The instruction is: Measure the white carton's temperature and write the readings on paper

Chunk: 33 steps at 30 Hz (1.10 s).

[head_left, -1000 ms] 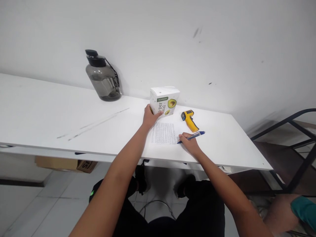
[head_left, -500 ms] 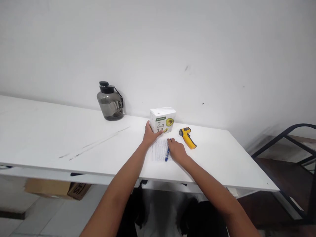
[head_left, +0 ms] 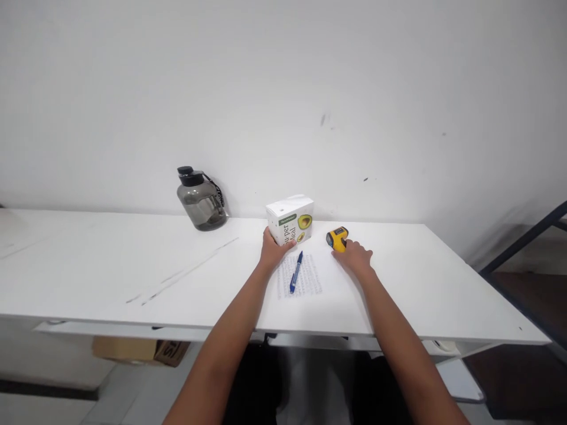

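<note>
My left hand (head_left: 271, 254) grips the lower left side of a white box (head_left: 280, 224) with avocado pictures, thumb across its front face. The box stands upright on the white table (head_left: 190, 283). My right hand (head_left: 355, 257) is wrapped over the handle of a yellow and black infrared thermometer (head_left: 338, 239), whose head points left and whose handle is mostly hidden under my fingers. Between my forearms lies a sheet of handwritten paper (head_left: 312, 280). A blue pen (head_left: 296, 273) rests slantwise on top of it, touched by neither hand.
A large grey translucent bottle (head_left: 201, 203) with a black lid stands against the wall (head_left: 266, 106) at the back left. Below the table is a cardboard box (head_left: 126, 349). Dark metal framing (head_left: 522, 242) rises beyond the table's right end.
My right hand has left the pen on the paper and moved right onto the thermometer. My left hand stays on the box. The camera view has shifted slightly.
</note>
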Each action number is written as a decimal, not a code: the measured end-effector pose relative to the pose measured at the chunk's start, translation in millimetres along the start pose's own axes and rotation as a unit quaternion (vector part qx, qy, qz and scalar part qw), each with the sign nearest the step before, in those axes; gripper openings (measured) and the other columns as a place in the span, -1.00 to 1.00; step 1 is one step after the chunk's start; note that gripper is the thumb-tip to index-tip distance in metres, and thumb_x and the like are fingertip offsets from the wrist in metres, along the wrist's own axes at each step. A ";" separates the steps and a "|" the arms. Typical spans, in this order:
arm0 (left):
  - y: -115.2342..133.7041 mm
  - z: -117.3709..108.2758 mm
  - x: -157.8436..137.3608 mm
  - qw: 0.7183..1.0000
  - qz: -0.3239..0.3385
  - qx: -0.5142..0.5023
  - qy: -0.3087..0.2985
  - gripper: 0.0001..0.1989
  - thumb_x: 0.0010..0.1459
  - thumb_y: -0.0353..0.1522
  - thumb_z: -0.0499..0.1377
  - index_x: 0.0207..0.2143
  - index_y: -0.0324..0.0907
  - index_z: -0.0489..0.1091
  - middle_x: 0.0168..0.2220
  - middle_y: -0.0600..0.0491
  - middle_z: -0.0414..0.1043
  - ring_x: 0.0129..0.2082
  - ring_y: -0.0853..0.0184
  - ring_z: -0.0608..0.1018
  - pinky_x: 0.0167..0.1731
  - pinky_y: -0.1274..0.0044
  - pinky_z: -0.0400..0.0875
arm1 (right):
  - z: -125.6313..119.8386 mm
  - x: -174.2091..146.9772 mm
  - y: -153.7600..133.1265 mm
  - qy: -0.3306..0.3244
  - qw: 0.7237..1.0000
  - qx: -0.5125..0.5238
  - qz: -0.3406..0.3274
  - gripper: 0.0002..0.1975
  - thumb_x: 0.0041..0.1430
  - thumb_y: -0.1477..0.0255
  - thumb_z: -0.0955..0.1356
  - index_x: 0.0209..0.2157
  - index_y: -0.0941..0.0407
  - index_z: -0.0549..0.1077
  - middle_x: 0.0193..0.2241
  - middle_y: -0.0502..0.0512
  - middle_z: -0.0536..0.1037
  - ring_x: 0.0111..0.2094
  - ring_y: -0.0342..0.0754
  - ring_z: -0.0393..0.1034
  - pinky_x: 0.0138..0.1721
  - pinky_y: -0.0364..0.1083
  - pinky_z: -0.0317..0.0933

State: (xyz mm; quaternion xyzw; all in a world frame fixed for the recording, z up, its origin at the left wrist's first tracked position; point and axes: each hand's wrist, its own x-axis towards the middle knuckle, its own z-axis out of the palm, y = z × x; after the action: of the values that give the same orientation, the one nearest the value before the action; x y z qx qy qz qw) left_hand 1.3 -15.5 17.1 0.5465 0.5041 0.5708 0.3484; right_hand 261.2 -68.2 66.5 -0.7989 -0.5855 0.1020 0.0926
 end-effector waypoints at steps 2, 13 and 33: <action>2.4 -1.0 -0.8 1.000 -0.029 0.008 -0.008 0.02 -0.20 -0.15 0.55 0.21 -0.05 0.06 0.23 -0.19 0.30 0.23 -0.01 0.43 0.12 0.15 0.46 | 1.5 -0.2 -1.3 0.002 1.000 0.016 -0.002 -0.57 0.24 0.24 0.32 0.06 0.18 0.42 -0.02 0.34 0.53 0.04 0.24 0.45 0.03 0.12 0.18; 27.1 -2.0 -9.6 0.996 -0.048 -0.076 -0.019 -0.44 0.05 -0.08 0.41 0.02 -0.09 0.35 0.08 -0.10 0.53 0.06 0.07 0.59 0.08 0.15 0.52 | -5.1 -12.7 -8.7 0.138 0.970 0.180 -0.089 -0.39 0.20 0.36 0.29 0.28 0.18 0.24 0.16 0.32 0.47 0.11 0.21 0.41 0.08 0.07 0.23; 27.8 -1.8 -13.7 0.999 0.048 -0.005 0.016 -0.31 0.03 -0.08 0.41 0.14 -0.06 0.27 0.11 -0.10 0.47 0.08 0.09 0.56 0.07 0.23 0.50 | 20.2 -28.4 -25.6 0.074 0.898 0.396 -0.179 -0.55 0.07 0.09 0.44 -0.03 -0.02 0.51 -0.27 0.00 0.64 -0.25 0.03 0.51 -0.20 -0.03 0.32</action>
State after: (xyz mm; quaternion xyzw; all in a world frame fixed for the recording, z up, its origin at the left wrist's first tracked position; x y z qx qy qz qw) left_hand 6.1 -35.7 40.2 0.5589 0.4806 0.5978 0.3150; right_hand 223.9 -87.2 55.5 -0.5834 -0.6213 0.2475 0.4608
